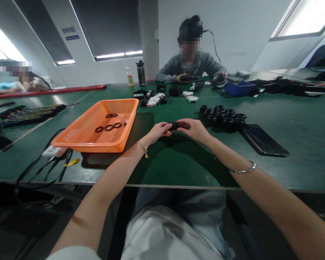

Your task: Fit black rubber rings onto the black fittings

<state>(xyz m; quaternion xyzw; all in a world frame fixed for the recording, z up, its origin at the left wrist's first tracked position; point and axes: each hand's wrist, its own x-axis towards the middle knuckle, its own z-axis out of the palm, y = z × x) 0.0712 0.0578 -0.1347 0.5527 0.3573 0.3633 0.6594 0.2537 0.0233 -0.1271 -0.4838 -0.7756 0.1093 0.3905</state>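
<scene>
Between my two hands, above the green table, is a small black part (174, 126); its exact kind is hard to make out. My left hand (160, 132) pinches it from the left with thumb and fingers. From the right, my right hand (193, 129) closes its fingertips on the same part. Left of my hands stands an orange plastic basket (94, 147) with several black rings (108, 127) lying in it. To the right sits a cluster of black ring-shaped pieces (223, 117), close together on the table.
A phone (264, 140) lies beside the black cluster. Black and white parts (155, 98), a bottle (129, 76) and a dark flask (141, 73) are farther back. A co-worker (191, 65) sits opposite. Cables (44, 162) hang over the near left table edge.
</scene>
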